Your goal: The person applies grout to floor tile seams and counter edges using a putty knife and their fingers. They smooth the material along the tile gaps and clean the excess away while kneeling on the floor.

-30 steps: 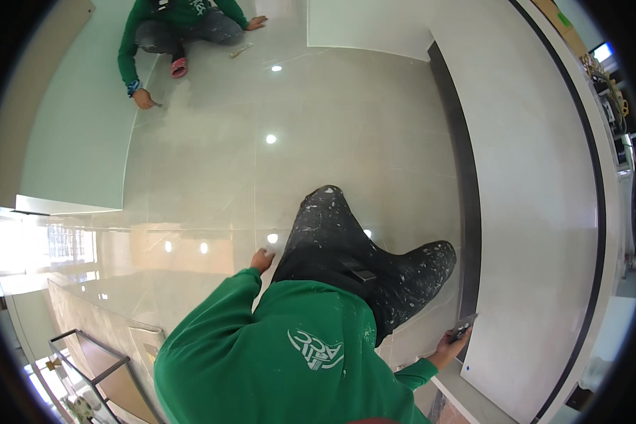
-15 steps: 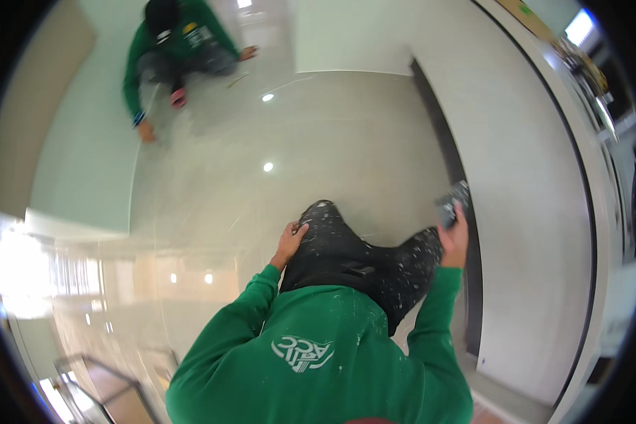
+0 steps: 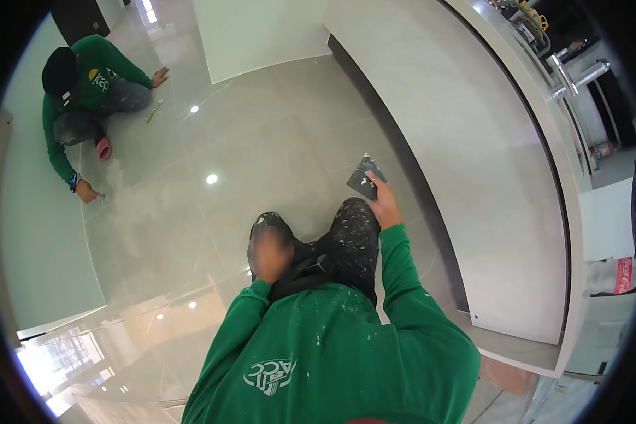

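My right hand [image 3: 386, 206] grips a dark, flat, squarish spreader [image 3: 362, 179] by its edge, with thumb and fingers closed on it. White smears mark its face, and it is held over the tiled floor just beyond my right knee. My left hand [image 3: 271, 256] rests at my left thigh, on or just above the dark trousers [image 3: 353, 230], which are speckled white. That hand is blurred, so its fingers do not show clearly.
Glossy beige floor tiles [image 3: 261, 127] reflect ceiling lights. A long pale cabinet panel [image 3: 466, 162] with a dark toe-kick [image 3: 396, 134] runs along my right. At far left a co-worker [image 3: 92, 92] in green sits by a pale panel, a hand to the floor. A bottle [image 3: 611, 275] stands at right.
My view has turned, shifting the room leftward. My right hand has brought the spreader from beside the toe-kick to in front of my right knee. My left hand has moved onto or over the thigh.
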Demonstrator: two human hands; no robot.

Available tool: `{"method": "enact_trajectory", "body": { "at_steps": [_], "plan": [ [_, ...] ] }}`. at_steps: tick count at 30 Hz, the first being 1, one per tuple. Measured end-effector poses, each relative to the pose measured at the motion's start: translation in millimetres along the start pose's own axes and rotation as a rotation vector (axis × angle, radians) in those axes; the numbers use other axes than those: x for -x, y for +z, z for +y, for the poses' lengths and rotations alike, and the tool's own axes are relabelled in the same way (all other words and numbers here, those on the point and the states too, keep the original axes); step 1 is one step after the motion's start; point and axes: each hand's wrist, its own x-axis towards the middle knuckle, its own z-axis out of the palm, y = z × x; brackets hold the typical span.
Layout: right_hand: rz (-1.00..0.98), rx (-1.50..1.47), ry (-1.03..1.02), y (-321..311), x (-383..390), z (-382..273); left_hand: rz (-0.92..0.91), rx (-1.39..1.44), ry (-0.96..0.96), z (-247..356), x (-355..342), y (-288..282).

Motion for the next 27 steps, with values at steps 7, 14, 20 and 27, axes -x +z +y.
{"method": "enact_trajectory", "body": {
  "at_steps": [7, 14, 20, 27],
  "plan": [
    [0.098, 0.440, 0.078, -57, -91, 38, 0.073, 0.035, -0.212, 52, -5, 7],
    [0.226, 0.551, 0.188, -67, -148, 137, 0.030, -0.017, -0.257, 52, -19, -10],
    [0.239, 1.190, 0.075, -48, -170, 169, 0.020, -0.037, -0.255, 49, -25, -25],
    [0.124, 1.527, -0.195, -36, -174, 176, -0.047, 0.015, -0.308, 54, -49, -34]
  ]
}}
